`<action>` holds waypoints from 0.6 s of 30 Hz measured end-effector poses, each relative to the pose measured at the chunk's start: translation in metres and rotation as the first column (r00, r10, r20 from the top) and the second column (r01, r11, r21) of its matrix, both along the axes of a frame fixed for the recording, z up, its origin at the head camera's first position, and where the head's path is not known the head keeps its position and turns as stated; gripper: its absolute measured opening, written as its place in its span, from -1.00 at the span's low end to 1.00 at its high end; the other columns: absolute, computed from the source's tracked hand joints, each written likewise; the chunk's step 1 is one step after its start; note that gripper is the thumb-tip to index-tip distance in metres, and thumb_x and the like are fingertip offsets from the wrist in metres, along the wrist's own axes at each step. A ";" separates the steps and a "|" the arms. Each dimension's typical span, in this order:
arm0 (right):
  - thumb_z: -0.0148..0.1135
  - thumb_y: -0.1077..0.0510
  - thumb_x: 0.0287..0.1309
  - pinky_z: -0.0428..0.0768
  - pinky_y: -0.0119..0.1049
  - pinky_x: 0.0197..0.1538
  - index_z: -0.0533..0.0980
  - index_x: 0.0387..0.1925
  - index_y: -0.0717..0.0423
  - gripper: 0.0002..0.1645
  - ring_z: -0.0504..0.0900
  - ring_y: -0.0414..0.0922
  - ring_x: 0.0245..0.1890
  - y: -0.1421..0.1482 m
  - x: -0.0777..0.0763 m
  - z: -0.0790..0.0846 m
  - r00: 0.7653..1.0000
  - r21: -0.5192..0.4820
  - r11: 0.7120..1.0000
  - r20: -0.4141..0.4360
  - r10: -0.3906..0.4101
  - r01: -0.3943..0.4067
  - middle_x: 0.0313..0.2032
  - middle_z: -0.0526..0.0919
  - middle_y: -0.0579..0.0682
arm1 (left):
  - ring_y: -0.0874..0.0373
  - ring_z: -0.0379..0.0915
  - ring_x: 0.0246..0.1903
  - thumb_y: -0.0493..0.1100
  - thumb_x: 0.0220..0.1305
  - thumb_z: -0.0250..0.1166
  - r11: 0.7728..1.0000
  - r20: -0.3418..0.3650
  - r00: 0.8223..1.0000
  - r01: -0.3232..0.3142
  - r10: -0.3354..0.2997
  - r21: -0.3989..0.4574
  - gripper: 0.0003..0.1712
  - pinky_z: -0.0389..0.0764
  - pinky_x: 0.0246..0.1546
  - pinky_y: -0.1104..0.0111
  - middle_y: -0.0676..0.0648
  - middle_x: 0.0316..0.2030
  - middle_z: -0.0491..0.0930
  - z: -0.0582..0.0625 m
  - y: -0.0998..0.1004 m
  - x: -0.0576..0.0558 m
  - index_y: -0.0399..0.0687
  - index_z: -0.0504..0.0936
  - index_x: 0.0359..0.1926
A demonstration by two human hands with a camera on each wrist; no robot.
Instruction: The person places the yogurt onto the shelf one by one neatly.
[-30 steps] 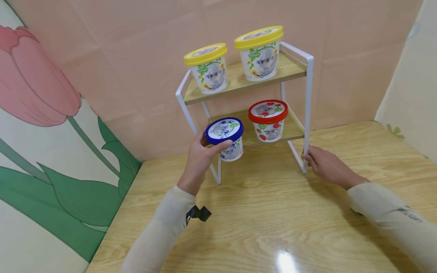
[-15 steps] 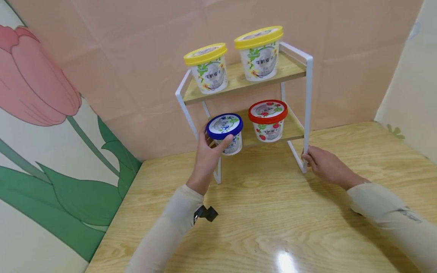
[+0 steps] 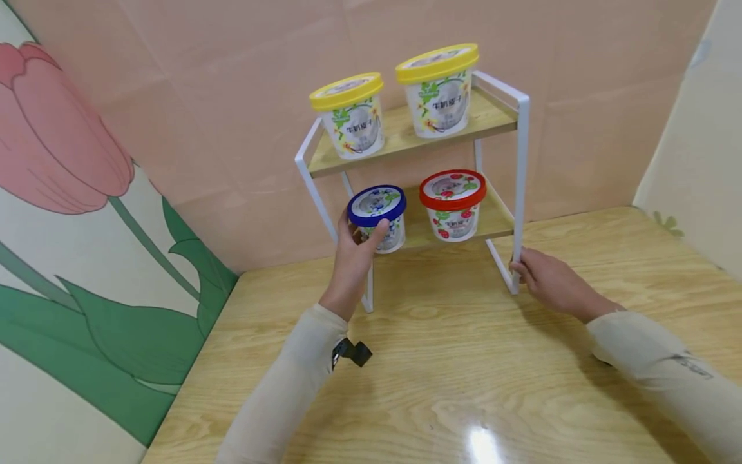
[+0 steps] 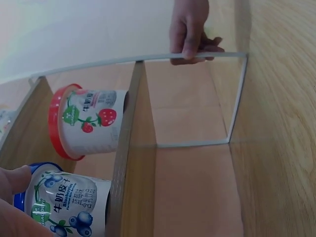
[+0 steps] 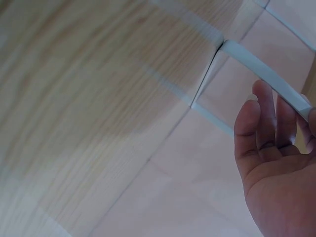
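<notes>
My left hand (image 3: 350, 267) grips a small white tub with a blue lid (image 3: 391, 235), thumb in front and fingers round its far left side. Blueberries are printed on the blue-lidded tub (image 4: 69, 202) in the left wrist view, its base close over the lower shelf board (image 4: 123, 168). Beside it on that shelf stands a strawberry tub with a red lid (image 3: 455, 222). At the right, my right hand (image 3: 553, 283) holds the front leg of the white-framed shelf rack (image 3: 523, 161) low down. The right wrist view shows its fingers (image 5: 247, 118) at the white bar.
Two yellow-lidded tubs, one at the left (image 3: 359, 129) and one at the right (image 3: 443, 106), stand on the rack's top board. The rack stands on a wood-grain table (image 3: 429, 367) before a pink backdrop (image 3: 232, 129). A painted tulip panel (image 3: 64, 142) rises at the left.
My left hand has carried the blue-lidded tub up and back over the lower shelf's left side. The right hand keeps its hold on the rack's leg.
</notes>
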State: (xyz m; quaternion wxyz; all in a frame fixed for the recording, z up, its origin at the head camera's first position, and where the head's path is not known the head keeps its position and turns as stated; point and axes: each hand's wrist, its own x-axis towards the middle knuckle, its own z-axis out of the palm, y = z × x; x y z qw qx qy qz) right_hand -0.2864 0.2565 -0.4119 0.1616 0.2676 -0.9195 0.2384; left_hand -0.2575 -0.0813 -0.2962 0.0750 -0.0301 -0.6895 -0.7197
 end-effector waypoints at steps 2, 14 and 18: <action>0.03 0.21 0.46 0.40 -0.29 -0.39 0.42 -0.30 0.13 -0.86 0.41 -0.22 -0.46 0.000 0.000 -0.001 1.000 0.001 1.000 -0.010 -0.003 0.003 -0.46 0.54 -0.09 | -0.02 0.11 0.46 0.04 0.30 0.35 1.000 0.004 1.000 0.000 0.000 -0.008 -0.01 0.32 0.42 0.12 -0.05 0.45 0.19 0.000 -0.001 -0.001 0.28 -0.08 0.55; -0.01 0.19 0.49 0.43 -0.24 -0.35 0.40 -0.29 0.13 -0.84 0.43 -0.19 -0.44 -0.002 0.000 -0.001 1.000 -0.006 1.000 0.026 -0.008 0.008 -0.46 0.53 -0.05 | -0.01 -0.01 0.53 0.08 0.32 0.32 0.999 0.008 1.000 0.028 -0.028 -0.044 0.03 0.22 0.48 0.11 -0.08 0.49 0.16 -0.001 -0.003 -0.003 0.27 -0.17 0.57; -0.04 0.17 0.50 0.50 -0.21 -0.34 0.40 -0.28 0.13 -0.83 0.53 -0.15 -0.42 -0.001 0.002 0.000 0.999 -0.024 1.000 0.053 0.001 0.000 -0.44 0.58 -0.03 | -0.05 -0.04 0.54 0.12 0.26 0.37 0.996 0.031 0.999 0.031 -0.028 -0.082 0.20 0.20 0.48 0.08 -0.06 0.56 0.02 -0.003 -0.005 0.002 0.31 -0.35 0.58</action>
